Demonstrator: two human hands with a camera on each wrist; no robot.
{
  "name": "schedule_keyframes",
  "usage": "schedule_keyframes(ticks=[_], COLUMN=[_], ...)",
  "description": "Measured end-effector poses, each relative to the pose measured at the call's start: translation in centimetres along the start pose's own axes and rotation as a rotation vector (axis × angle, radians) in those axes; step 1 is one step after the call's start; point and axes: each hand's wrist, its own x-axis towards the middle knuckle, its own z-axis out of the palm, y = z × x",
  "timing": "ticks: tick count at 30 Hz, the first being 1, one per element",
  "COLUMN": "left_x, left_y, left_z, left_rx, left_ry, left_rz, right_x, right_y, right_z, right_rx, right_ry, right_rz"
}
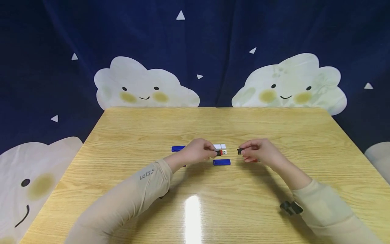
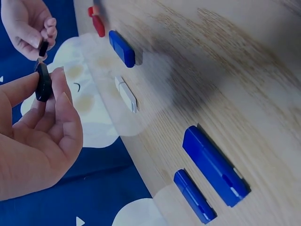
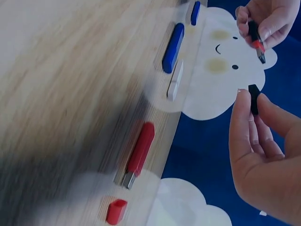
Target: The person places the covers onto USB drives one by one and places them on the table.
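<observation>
My left hand (image 1: 199, 150) pinches a black USB stick (image 2: 43, 83) with a red band; its bare metal plug (image 3: 261, 56) points toward the other hand. Between thumb and fingertips, my right hand (image 1: 259, 151) holds a small black cap (image 3: 254, 99). A gap separates cap and plug, and both are held above the table. Near the hands lie a white USB stick (image 2: 126, 94) and a blue USB stick (image 1: 221, 162). A red USB stick (image 3: 141, 149) with its metal plug bare lies below the right hand, its red cap (image 3: 116, 211) apart from it.
Two more blue sticks lie on the left, a larger one (image 2: 215, 165) and a smaller one (image 2: 194, 196). The wooden table (image 1: 243, 217) ends at a dark blue curtain (image 1: 213, 40) with cloud faces. A bright reflection shows at the table's front.
</observation>
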Motion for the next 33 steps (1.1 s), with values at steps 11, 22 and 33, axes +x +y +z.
schedule_keyframes(ticks=[11,22,33], left_x=[-0.4,-0.3,-0.4], left_y=[-0.1,0.2,0.3], left_z=[-0.3,-0.1,0.1], left_rx=[-0.008,0.0,-0.018], left_ry=[-0.031,-0.033,-0.041], left_rz=[0.013,0.008,-0.007], right_x=[0.0,0.0,0.1], right_y=[-0.7,-1.1,-1.1], right_z=[1.5,2.3,2.5], right_rx=[0.022,0.062,0.038], right_ry=[-0.013,-0.046,-0.043], right_rz=[-0.035,-0.051,-0.06])
